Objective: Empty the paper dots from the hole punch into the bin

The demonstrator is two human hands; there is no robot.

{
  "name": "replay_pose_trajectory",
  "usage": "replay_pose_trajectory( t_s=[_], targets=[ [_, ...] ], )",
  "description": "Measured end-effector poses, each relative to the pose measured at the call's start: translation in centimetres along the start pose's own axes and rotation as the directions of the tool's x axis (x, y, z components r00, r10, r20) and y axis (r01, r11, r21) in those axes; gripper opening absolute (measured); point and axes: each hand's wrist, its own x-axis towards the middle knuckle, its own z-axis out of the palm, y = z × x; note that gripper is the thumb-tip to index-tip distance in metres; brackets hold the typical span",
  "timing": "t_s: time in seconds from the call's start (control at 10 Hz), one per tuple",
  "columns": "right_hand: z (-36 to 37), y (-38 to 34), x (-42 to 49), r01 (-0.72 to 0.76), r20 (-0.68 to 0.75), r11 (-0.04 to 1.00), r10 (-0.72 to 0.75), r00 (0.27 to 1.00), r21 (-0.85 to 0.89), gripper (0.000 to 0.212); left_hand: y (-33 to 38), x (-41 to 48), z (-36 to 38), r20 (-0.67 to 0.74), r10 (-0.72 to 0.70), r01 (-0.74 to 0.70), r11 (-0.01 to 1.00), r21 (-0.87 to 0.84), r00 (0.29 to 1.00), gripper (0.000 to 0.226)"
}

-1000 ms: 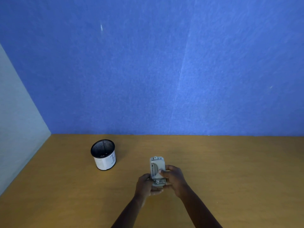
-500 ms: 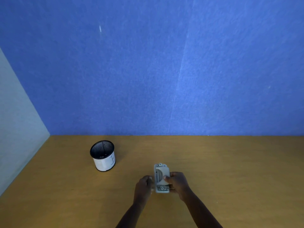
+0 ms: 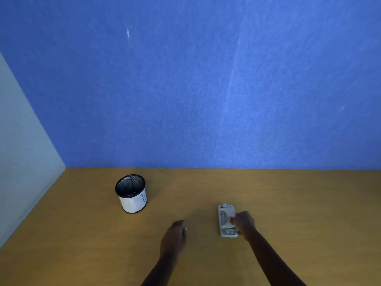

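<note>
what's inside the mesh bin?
The mesh bin shows a few pale bits at its bottom, too small to identify. The near wall and paper wrap hide the rest.

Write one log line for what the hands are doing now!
right hand: on hole punch, on desk | left hand: free | bin: apart
</note>
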Motion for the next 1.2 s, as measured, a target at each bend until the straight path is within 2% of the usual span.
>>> replay_pose_trajectory(
  t_s=[0.2, 0.3, 0.5, 0.7, 0.8, 0.9, 1.0, 1.1, 1.2],
  targets=[
    [-0.1, 0.2, 0.2, -0.017, -0.006, 0.999, 0.017, 1.0, -0.027, 0.034, -0.8, 0.1, 0.2, 0.034, 0.055, -0.062, 0.962, 0.265, 0.998, 0.049],
    [0.0, 0.2, 0.2, 0.003, 0.002, 0.997, -0.003, 1.0, -0.076, 0.032, -1.0, 0.0, 0.4, 0.025, 0.03, -0.036, 0.947, 0.32, 0.999, 0.053],
    [0.3, 0.1, -0.3, 0.118, -0.02, 0.975, -0.124, 0.992, -0.189, 0.034, -1.0, -0.1, 0.4, 0.008, 0.008, -0.01, 0.945, 0.328, 1.0, 0.058],
    [-0.1, 0.0, -0.5, 0.146, 0.008, 0.965, -0.148, 0.989, -0.218, 0.032, -1.2, 0.0, 0.1, 0.008, 0.004, -0.006, 0.943, 0.334, 1.0, 0.058],
    [0.2, 0.2, -0.8, 0.161, -0.014, 0.955, -0.17, 0.985, -0.25, 0.038, -1.6, 0.1, 0.3, -0.005, 0.007, -0.004, 0.94, 0.342, 1.0, 0.058],
    [1.2, 0.4, -2.0, 0.269, -0.14, 0.898, -0.334, 0.932, -0.348, 0.052, -1.3, 0.0, 0.1, -0.009, 0.0, 0.004, 0.933, 0.36, 1.0, 0.061],
    [3.3, 0.5, -4.0, 0.483, -0.164, 0.697, -0.644, 0.748, -0.53, 0.054, -0.4, -0.4, -0.8, -0.104, 0.076, -0.027, 0.913, 0.408, 0.992, 0.07],
    [5.7, 0.9, -5.3, 0.604, -0.026, 0.505, -0.78, 0.626, -0.617, 0.055, -0.4, -0.9, -0.6, -0.215, 0.194, -0.07, 0.875, 0.479, 0.957, 0.04],
    [7.5, 1.5, -6.0, 0.605, 0.073, 0.426, -0.776, 0.627, -0.673, 0.06, -1.0, -1.0, 0.2, -0.242, 0.214, -0.083, 0.885, 0.459, 0.947, 0.069]
  ],
)
